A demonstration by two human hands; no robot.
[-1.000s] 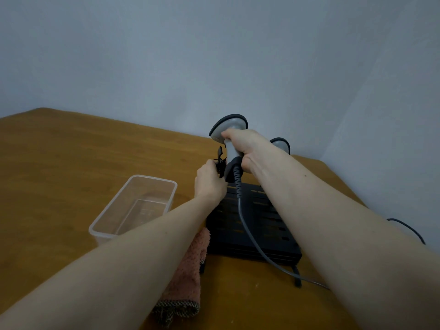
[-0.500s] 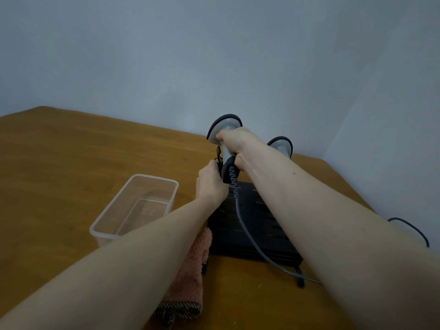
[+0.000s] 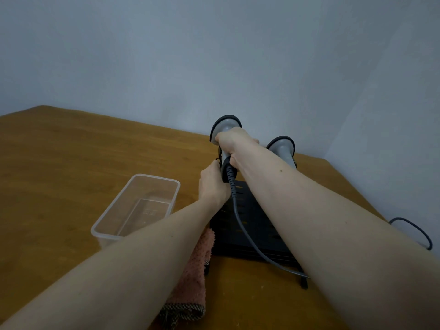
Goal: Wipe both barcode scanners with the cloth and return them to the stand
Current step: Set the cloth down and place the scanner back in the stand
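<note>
My right hand [image 3: 234, 145] grips the handle of a grey barcode scanner [image 3: 225, 126], held upright over the left side of the black stand [image 3: 250, 234]. A grey cable [image 3: 240, 222] hangs from the scanner's base and runs across the stand toward me. My left hand [image 3: 213, 184] is at the stand's left top part, just below the scanner's base; its fingertips are hidden. The second grey scanner [image 3: 282, 148] stands in the stand's right side, partly behind my right forearm. A pink cloth [image 3: 192, 282] lies on the table left of the stand, under my left forearm.
A clear plastic tub [image 3: 133, 210] stands on the wooden table [image 3: 71, 163] left of the stand. A dark cable loop [image 3: 414, 232] lies at the table's right edge. Grey walls close in behind and to the right.
The scanner in my right hand has shifted slightly left and away; my left hand stays at the stand's top. The view has drifted a little.
</note>
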